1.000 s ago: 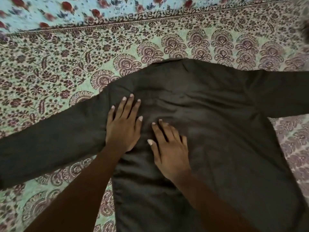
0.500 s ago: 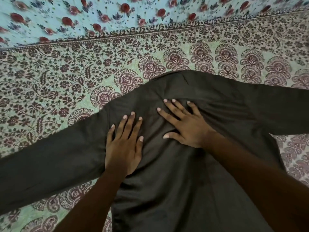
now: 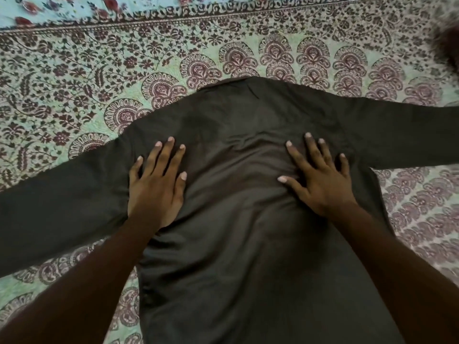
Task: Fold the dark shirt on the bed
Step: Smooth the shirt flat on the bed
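The dark shirt [image 3: 236, 219] lies flat on the bed, back side up, collar toward the far edge and both long sleeves spread out to left and right. My left hand [image 3: 155, 189] rests palm down near the left armpit, fingers spread, holding nothing. Palm down too, my right hand [image 3: 320, 182] presses the upper back near the right shoulder, with its fingers apart. Small wrinkles show in the cloth between the two hands. The shirt's lower hem is out of view.
The bed is covered by a green sheet with maroon floral print [image 3: 74, 83]. A pale blue flowered cloth [image 3: 62, 8] lies along the far edge. A dark blurred shape [image 3: 447, 43] sits at the upper right.
My right hand has slid rightward across the shirt's back, from the middle to near the right shoulder. My left hand has stayed in place by the left armpit.
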Demonstrator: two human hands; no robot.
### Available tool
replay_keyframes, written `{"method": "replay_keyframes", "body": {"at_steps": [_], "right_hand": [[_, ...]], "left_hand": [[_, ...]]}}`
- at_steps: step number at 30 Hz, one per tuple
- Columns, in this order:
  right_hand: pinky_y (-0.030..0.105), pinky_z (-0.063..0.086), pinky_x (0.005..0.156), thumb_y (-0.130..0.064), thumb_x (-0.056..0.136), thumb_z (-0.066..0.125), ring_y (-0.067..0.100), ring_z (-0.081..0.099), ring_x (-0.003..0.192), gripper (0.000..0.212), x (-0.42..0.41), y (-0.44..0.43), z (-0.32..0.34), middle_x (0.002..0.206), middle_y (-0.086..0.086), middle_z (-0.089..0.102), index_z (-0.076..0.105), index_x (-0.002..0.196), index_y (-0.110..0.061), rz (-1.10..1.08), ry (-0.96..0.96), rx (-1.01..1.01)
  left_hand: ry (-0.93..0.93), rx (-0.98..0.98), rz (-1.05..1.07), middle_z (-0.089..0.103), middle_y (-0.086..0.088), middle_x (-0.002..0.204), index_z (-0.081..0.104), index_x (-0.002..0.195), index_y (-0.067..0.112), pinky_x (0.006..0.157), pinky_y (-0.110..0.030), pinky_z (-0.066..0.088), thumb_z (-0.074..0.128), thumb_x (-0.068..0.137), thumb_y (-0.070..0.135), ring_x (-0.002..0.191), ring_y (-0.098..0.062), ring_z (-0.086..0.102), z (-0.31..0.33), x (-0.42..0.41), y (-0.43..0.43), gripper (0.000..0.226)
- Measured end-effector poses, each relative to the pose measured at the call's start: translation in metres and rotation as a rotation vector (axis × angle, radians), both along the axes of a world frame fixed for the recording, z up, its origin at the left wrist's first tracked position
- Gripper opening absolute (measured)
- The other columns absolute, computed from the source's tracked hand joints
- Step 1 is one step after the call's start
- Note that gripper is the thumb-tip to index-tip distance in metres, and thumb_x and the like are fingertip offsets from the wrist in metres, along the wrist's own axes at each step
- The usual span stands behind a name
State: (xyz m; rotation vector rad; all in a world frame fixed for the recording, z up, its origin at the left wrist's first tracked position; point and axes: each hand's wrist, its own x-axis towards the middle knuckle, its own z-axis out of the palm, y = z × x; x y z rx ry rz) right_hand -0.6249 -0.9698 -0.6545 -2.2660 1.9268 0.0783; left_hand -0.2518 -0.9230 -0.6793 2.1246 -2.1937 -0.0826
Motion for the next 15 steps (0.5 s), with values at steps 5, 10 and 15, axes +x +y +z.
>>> {"method": "replay_keyframes", "body": {"at_steps": [5, 10, 15], "right_hand": [[0.061, 0.009, 0.125, -0.085, 0.092, 0.022, 0.03, -0.005, 0.16, 0.083, -0.028, 0.05, 0.014, 0.173, -0.001, -0.011, -0.001, 0.162, -0.047, 0.002, -0.007, -0.01], [0.062, 0.012, 0.125, -0.086, 0.091, 0.018, 0.028, -0.005, 0.16, 0.077, -0.056, 0.123, 0.003, 0.173, -0.009, -0.01, -0.005, 0.158, -0.056, -0.069, -0.065, 0.055], [0.07, 0.017, 0.119, -0.091, 0.086, 0.025, 0.034, -0.004, 0.16, 0.088, -0.084, 0.197, 0.001, 0.173, -0.008, -0.007, 0.005, 0.161, -0.05, 0.035, 0.001, 0.007]], "left_hand": [[0.058, 0.114, 0.042, 0.009, 0.007, 0.175, 0.022, 0.164, 0.03, 0.124, -0.057, 0.014, 0.024, 0.108, 0.044, 0.161, -0.02, 0.01, 0.019, -0.009, -0.002, 0.057], [0.108, -0.016, 0.046, 0.022, -0.002, 0.172, 0.036, 0.158, 0.017, 0.12, -0.056, 0.023, 0.034, 0.106, 0.044, 0.159, -0.026, 0.02, 0.041, -0.046, 0.056, 0.059], [0.024, 0.129, -0.032, 0.009, -0.002, 0.175, 0.02, 0.165, 0.023, 0.123, -0.056, 0.025, 0.034, 0.098, 0.062, 0.161, -0.027, 0.015, 0.029, -0.09, 0.214, 0.079]]}}
